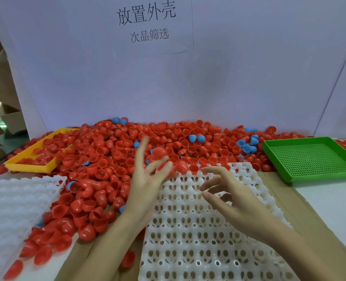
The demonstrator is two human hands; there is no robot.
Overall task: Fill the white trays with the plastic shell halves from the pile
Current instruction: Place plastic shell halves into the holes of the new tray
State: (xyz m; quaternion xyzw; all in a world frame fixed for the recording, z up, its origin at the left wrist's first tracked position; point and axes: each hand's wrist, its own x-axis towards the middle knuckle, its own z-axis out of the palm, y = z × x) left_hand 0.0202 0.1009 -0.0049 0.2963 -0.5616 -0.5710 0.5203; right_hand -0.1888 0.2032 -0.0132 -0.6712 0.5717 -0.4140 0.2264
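While the red shells are lying heaped across the far and left side of the table, a few of them are already sitting in the far row of the white tray, and that row is where the next move seems to be heading. One shell is showing just above the fingertips of the left hand, right at the tray's far left corner; motion blur is smearing it, so whether the fingers are pinching it, letting it go or merely passing in front of it cannot be told. The fingers themselves are looking spread and fairly straight. The right hand is hovering over the far middle of the tray with fingers loosely curled and nothing in them, pointing left toward the other hand. Judging by this, the pile is lying forward and left of both hands, so the left hand is the nearer one for fetching, while the right is better placed over the empty cups. The shells are short domes, lying every way up in the heap, so each is probably needing a turn before it drops into a cup. Most of the tray, nearer the person, is standing unfilled. A second tray is lying at the left edge, with a yellow bin behind it and a green bin far right.
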